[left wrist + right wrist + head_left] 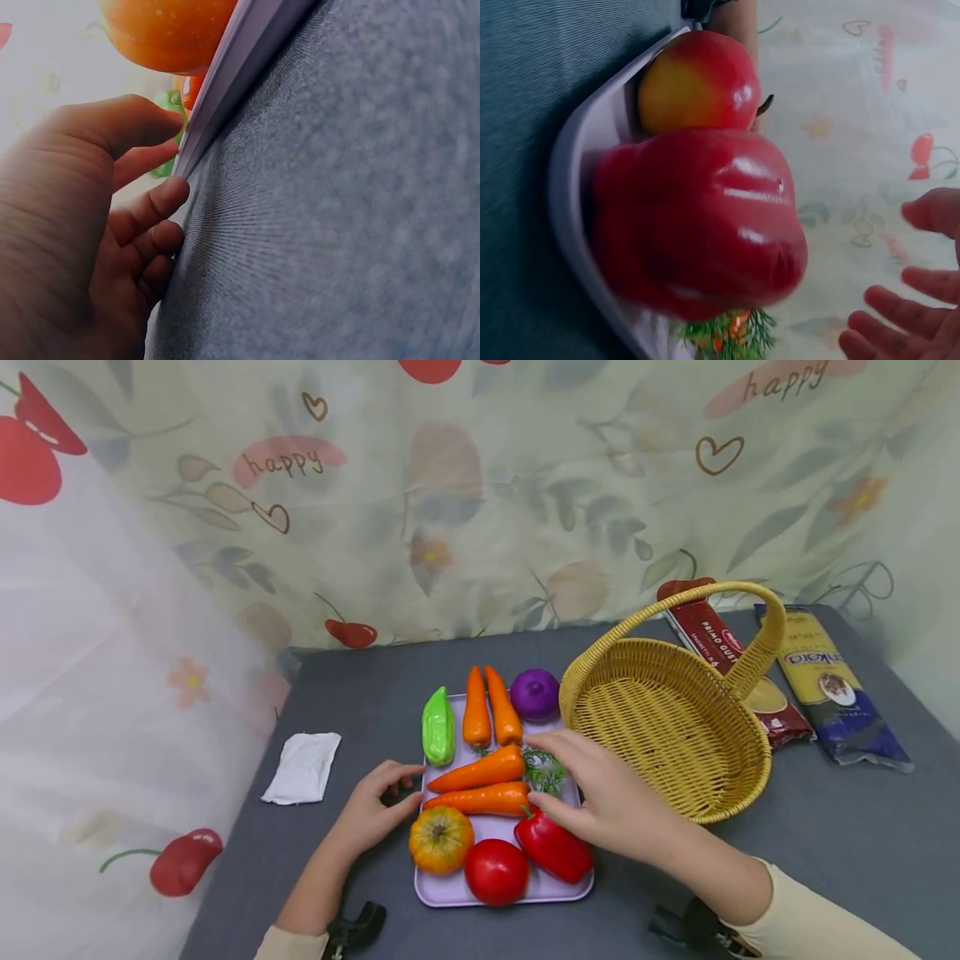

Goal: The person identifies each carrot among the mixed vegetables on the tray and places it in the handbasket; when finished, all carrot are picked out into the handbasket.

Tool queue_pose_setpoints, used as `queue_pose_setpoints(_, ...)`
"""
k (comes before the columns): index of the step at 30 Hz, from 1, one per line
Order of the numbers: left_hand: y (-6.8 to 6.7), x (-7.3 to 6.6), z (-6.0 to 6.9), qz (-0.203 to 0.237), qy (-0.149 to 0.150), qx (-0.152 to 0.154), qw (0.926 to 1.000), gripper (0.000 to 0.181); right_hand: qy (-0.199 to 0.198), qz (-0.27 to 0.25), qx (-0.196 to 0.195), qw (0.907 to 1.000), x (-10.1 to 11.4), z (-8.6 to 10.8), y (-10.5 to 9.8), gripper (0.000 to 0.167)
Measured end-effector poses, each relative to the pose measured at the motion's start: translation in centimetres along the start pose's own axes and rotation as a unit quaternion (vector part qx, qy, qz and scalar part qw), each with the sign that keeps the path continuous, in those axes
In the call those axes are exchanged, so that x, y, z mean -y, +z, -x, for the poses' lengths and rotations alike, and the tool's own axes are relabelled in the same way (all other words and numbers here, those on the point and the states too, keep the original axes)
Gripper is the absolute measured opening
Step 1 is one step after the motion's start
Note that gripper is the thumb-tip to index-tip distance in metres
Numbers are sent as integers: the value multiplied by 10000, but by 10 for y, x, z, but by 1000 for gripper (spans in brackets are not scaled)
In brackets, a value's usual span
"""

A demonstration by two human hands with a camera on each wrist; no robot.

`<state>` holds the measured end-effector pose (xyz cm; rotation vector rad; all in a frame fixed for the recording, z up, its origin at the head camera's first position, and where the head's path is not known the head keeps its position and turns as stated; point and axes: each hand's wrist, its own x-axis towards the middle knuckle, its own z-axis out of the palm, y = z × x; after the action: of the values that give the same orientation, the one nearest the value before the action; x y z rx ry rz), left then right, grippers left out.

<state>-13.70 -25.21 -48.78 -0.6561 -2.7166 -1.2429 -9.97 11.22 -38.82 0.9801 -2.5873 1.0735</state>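
far carrot (480, 770) and near carrot (483, 799) lie crosswise at the middle of the tray (435, 893), thick ends rightward. glossy skins: i judge them moulded, light, stiff, a bit slippery, hardly fragile. i'd pinch round the thick end, off the greens (546, 770). on my feed the right hand (611, 793) hovers by those ends, fingers spread, grasping nothing; touching or not, i can't tell. left hand (367, 810) is at the tray's left rim, fingers loosely bent, also free. pumpkin (441, 841), tomato (497, 872), pepper (553, 846) nearer me. basket (667, 727) just right.
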Motion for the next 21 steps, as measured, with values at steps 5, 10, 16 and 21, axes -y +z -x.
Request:
queue_pose_setpoints(5,0,2,0,-58,-2,78,10000,36,424,53,356,9985,0,-19,16,58)
queue_pose_setpoints(10,0,4,2,-46,-58,134,9999,36,873,221,737,9932,-4,-36,28,57)
queue_pose_setpoints(16,0,3,3,8,-31,108,9999,36,1342,446,1003,9849,-9,-48,36,59)
queue_pose_setpoints(21,-2,2,1,-30,-62,126,9999,35,1668,734,1191,9760,-10,-56,40,57)
